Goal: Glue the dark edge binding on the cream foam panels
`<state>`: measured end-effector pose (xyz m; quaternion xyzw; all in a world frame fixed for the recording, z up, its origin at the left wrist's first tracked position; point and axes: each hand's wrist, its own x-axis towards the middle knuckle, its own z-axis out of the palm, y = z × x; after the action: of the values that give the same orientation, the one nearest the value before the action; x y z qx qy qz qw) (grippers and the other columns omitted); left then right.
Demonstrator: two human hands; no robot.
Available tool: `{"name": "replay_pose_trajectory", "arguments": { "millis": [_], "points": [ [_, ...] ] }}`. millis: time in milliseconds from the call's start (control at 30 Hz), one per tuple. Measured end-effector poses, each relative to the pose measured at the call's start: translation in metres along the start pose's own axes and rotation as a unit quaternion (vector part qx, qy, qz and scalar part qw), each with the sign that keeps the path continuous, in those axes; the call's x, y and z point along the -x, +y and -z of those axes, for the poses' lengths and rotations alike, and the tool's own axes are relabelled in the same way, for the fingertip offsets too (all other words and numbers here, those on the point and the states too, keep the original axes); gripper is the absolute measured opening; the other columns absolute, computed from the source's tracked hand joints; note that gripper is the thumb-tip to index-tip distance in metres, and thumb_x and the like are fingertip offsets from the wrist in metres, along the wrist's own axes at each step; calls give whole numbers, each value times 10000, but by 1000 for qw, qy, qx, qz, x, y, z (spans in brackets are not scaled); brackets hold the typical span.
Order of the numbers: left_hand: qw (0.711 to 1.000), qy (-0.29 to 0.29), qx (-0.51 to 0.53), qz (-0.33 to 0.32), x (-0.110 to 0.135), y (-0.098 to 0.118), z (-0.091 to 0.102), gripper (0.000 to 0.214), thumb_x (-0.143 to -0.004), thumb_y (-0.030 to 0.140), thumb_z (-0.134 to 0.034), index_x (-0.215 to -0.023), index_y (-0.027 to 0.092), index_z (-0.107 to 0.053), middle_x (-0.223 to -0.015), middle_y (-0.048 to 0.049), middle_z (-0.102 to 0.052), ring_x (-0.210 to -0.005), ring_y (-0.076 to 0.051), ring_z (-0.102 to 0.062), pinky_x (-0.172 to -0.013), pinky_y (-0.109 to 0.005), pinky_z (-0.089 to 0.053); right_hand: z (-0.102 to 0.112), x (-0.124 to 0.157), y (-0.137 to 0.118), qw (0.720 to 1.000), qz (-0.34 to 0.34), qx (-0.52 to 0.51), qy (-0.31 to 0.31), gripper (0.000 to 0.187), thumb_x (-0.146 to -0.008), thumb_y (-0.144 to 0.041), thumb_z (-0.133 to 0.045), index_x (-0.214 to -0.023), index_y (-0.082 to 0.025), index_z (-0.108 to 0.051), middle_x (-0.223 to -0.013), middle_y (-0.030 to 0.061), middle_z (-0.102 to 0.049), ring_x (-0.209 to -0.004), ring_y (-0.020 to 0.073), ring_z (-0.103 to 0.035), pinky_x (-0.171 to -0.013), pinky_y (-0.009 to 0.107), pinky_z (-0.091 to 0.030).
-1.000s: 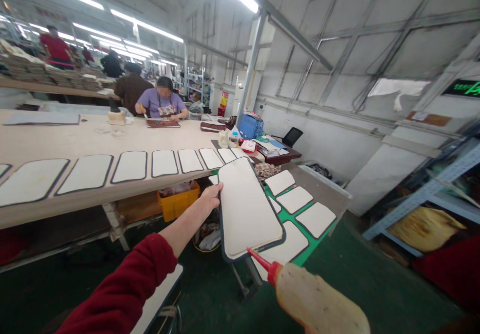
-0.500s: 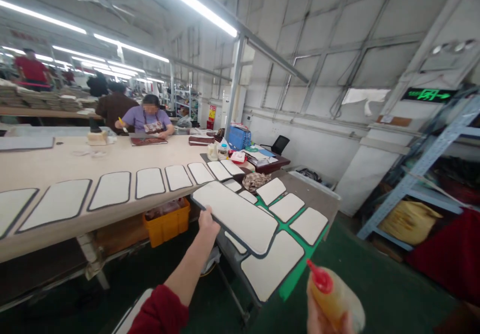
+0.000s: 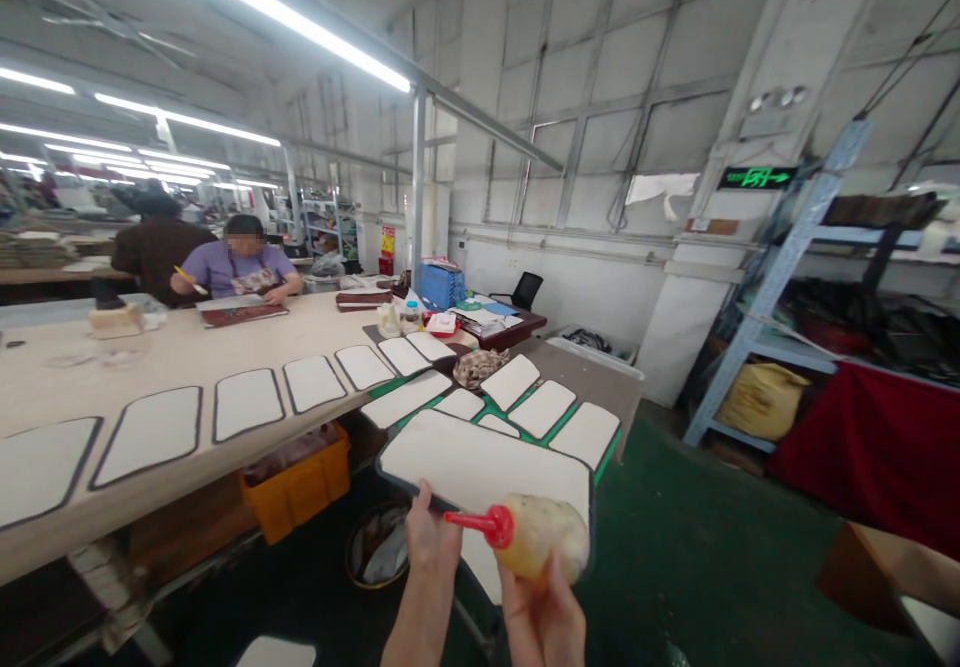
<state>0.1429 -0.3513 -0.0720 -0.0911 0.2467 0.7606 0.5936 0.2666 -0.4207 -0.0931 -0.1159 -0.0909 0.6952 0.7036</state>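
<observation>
My left hand [image 3: 433,539] grips the near edge of a white rectangular panel with a dark border [image 3: 480,467], held flat above the green-topped side table [image 3: 611,447]. My right hand [image 3: 544,619] is closed round a squeeze bottle with a red nozzle [image 3: 532,535]. The nozzle points left, just over the panel's near edge. Several similar white panels [image 3: 541,408] lie on the green table. More of them [image 3: 247,403] run in a row along the long wooden bench [image 3: 187,347].
A person in a purple top [image 3: 236,265] works at the bench's far side, with others behind. An orange crate [image 3: 300,482] and a round bin [image 3: 379,547] sit under the bench. Blue metal shelving [image 3: 780,277] stands on the right. A cluttered desk [image 3: 487,319] with a blue basket lies beyond.
The panel has swung from upright to flat and come nearer over the side table. My right hand has brought the bottle up and left beside my left hand. The view has turned right.
</observation>
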Motion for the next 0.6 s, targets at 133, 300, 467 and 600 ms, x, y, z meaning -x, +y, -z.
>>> {"name": "replay_pose_trajectory", "arguments": {
  "millis": [133, 300, 467, 600],
  "points": [
    [996, -43, -76, 5, 27, -1, 30, 251, -913, 156, -542, -1064, 245, -722, -969, -66, -761, -854, -206, -738, -802, -332, -596, 6, -7, -15, 1000, -4, 17, -21, 330, -732, -313, -898, -1040, -305, -777, -995, 56, -760, -1052, 237, -706, -967, 368, -561],
    [897, -233, -352, 132, 45, 52, 94, 340, -717, 308, -857, -1035, 232, -763, -903, -76, -748, -832, -224, -738, -745, -299, -549, 18, -15, -29, 998, -9, 40, -39, 321, -709, -340, -910, -1003, -317, -782, -964, 48, -761, -1019, 238, -715, -945, 376, -568],
    [702, -304, -627, -149, 38, 129, 10, 615, -712, 467, -836, -1247, 202, -687, -994, -86, -735, -910, -240, -689, -850, -357, -529, 32, -9, -27, 991, -75, 76, -75, 308, -689, -335, -920, -963, -273, -792, -967, 83, -757, -1053, 292, -703, -1023, 491, -517],
    [461, -364, -773, -240, 12, 116, -88, 864, -613, 412, -861, -1399, 177, -590, -1476, -173, -557, -1406, -360, -434, -1179, -482, -299, 24, 3, -15, 989, -88, 90, -77, 296, -684, -372, -923, -938, -295, -793, -978, 70, -758, -1008, 281, -715, -1035, 507, -509]
  ]
}}
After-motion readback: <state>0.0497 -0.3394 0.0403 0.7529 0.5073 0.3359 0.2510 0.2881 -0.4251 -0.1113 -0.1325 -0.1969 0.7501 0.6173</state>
